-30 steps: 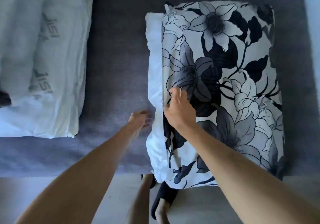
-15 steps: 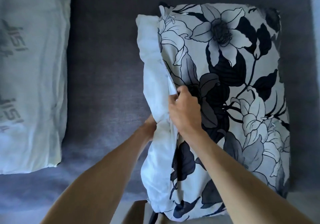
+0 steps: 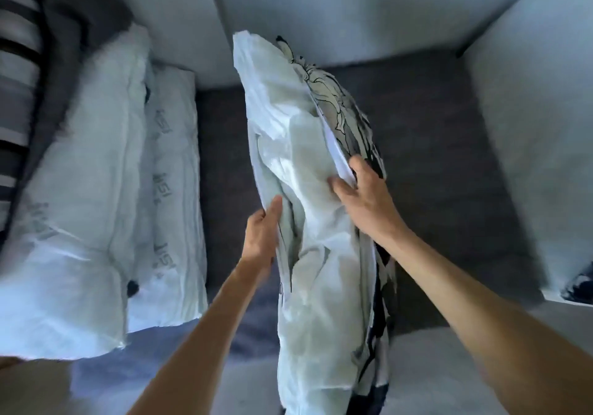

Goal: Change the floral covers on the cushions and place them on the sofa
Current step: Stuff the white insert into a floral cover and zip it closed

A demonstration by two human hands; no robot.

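A white cushion (image 3: 308, 190) stands on its edge on the dark sofa seat (image 3: 433, 157), partly inside a black-and-white floral cover (image 3: 349, 119) that shows along its right side. My left hand (image 3: 263, 231) grips the cushion's left edge with the thumb on top. My right hand (image 3: 365, 196) holds the open edge of the floral cover, fingers curled over the fabric. The cover's far face is hidden behind the cushion.
Two bare white cushions (image 3: 80, 206) (image 3: 170, 190) with grey printed lettering lie on the seat to the left. A striped dark fabric (image 3: 19, 93) is at the far left. A pale backrest (image 3: 353, 6) and armrest (image 3: 539, 125) bound the seat.
The cushion went from lying flat on the seat to standing on its edge. My left hand moved from under its side to gripping the left edge. The view tilted up.
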